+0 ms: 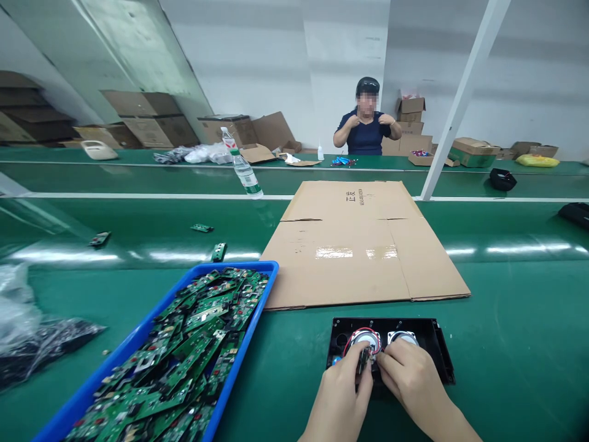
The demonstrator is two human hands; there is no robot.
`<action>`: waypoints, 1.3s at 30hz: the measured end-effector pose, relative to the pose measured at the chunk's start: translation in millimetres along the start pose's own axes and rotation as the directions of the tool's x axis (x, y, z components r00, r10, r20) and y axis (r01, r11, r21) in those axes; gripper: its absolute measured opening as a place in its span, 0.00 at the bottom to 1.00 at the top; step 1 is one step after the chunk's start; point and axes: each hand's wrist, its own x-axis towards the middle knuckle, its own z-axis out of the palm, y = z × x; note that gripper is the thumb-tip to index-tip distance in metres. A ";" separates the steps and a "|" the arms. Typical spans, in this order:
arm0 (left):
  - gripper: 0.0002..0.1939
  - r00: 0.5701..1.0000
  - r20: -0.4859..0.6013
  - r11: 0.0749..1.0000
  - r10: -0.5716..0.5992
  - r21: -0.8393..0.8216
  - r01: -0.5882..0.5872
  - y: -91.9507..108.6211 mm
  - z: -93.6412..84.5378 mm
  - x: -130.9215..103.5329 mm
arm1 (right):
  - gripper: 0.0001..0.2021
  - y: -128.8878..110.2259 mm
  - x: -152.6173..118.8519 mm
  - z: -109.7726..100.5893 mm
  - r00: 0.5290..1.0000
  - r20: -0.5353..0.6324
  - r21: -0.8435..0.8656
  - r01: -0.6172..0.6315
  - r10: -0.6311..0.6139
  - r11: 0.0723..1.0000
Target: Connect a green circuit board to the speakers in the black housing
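The flattened cardboard sheet [363,245] on the green bench [506,319] bears a small black print near its far edge, turned sideways: two large Chinese characters that look like "正茂", with a line of tiny letters beside them, too small to read. The water bottle [242,166] carries a red and white label whose wording cannot be made out.

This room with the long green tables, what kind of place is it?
Probably an electronics assembly workshop: a blue bin full of circuit boards, both hands working on a speaker housing, stacked cartons behind.
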 end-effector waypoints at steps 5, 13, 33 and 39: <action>0.15 0.997 0.066 0.999 -0.028 -0.030 0.030 6.1 -6.2 2.0 | 0.15 -1.5 0.6 0.1 0.998 -0.042 -0.023 0.040 -0.041 0.999; 0.15 0.975 0.172 0.982 0.137 -0.152 -0.111 6.0 -21.3 3.9 | 0.15 6.6 -2.5 -2.2 0.978 0.103 0.194 -0.200 0.183 0.960; 0.22 0.988 0.117 0.963 -0.098 -0.241 0.124 -5.4 -11.4 8.7 | 0.36 30.4 -2.8 -41.5 0.881 0.285 0.008 -0.395 0.377 0.919; 0.22 0.991 0.071 0.953 -0.111 -0.275 0.126 -19.3 -12.1 12.2 | 0.52 21.2 12.4 -28.4 0.637 0.625 -0.238 -0.395 0.451 0.888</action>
